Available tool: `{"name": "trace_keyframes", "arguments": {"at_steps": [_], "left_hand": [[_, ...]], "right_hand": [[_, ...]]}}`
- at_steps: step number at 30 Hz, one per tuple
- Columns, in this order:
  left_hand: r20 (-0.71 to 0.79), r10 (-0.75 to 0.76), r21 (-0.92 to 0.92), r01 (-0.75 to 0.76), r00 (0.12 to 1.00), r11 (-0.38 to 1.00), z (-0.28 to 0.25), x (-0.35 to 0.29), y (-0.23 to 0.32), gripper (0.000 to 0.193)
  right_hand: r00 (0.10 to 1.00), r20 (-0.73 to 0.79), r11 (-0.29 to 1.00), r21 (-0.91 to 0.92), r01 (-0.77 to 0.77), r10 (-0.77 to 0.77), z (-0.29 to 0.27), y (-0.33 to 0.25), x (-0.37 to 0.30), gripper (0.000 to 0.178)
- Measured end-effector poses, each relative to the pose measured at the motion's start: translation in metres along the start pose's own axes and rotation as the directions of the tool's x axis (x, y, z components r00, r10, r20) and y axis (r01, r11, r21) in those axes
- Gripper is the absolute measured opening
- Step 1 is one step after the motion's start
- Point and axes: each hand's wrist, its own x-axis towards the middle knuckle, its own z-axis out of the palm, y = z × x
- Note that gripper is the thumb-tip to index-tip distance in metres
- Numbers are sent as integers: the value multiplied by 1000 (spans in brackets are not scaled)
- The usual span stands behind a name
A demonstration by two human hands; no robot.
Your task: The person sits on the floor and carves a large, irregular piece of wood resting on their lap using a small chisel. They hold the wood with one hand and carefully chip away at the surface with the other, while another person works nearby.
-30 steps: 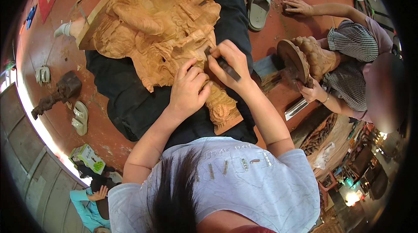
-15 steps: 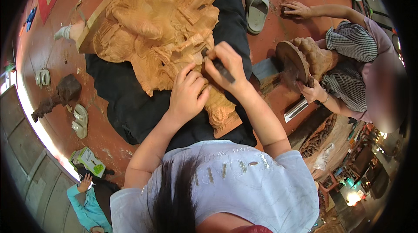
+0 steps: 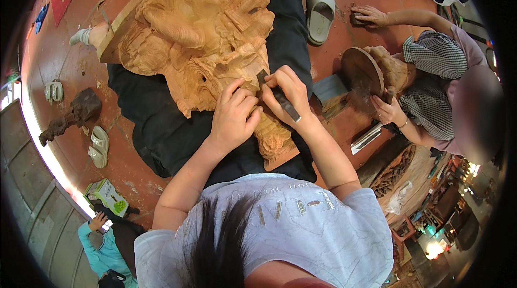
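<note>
Evidently, the right hand (image 3: 291, 95) grasps a slim, dark, flat tool (image 3: 284, 101) at the tan carved-wood sculpture (image 3: 186, 37), which spans the black-trousered lap (image 3: 153, 113) toward its near edge, while the left hand (image 3: 230, 118) rests on it, grip uncertain.

Wood carvings, three: one pale carving (image 3: 204, 35), one brown carving (image 3: 392, 67) with a round base, one dark carving (image 3: 87, 105). People clearly shown, three: the wearer (image 3: 291, 239), one co-worker (image 3: 435, 61) in checked trousers, one person in turquoise sleeves (image 3: 105, 253). Visible hands, five: the wearer's left hand (image 3: 232, 115) and right hand (image 3: 289, 94), the co-worker's two hands (image 3: 372, 17), one turquoise-sleeved person's hand (image 3: 98, 221). Loose sandals, three: one grey sandal (image 3: 321, 12), two cream sandals (image 3: 98, 148). Dark hand tool (image 3: 285, 105), one. Box (image 3: 110, 199), one.
</note>
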Motion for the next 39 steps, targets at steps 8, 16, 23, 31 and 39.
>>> {"name": "trace_keyframes", "arguments": {"at_steps": [8,16,23,31,39], "left_hand": [[-13,10,-8,-10,1000,1000,2,0,0,14],[26,-12,-15,13,1000,1000,1,0,-1,16],[10,-21,-30,21,1000,999,1,-1,-3,15],[12,-19,-19,19,1000,1000,1,1,-3,13],[17,-21,-29,22,1000,999,3,0,-2,13]], "right_hand": [[1000,-11,1000,-31,-6,5,7,5,16,16],[1000,-26,1000,-28,-10,9,8,7,15,16],[988,42,989,-8,-147,147,-13,-7,-2,15],[965,-234,992,32,-119,123,6,31,14,15],[964,-231,991,66,-116,129,5,31,31,16]]}}
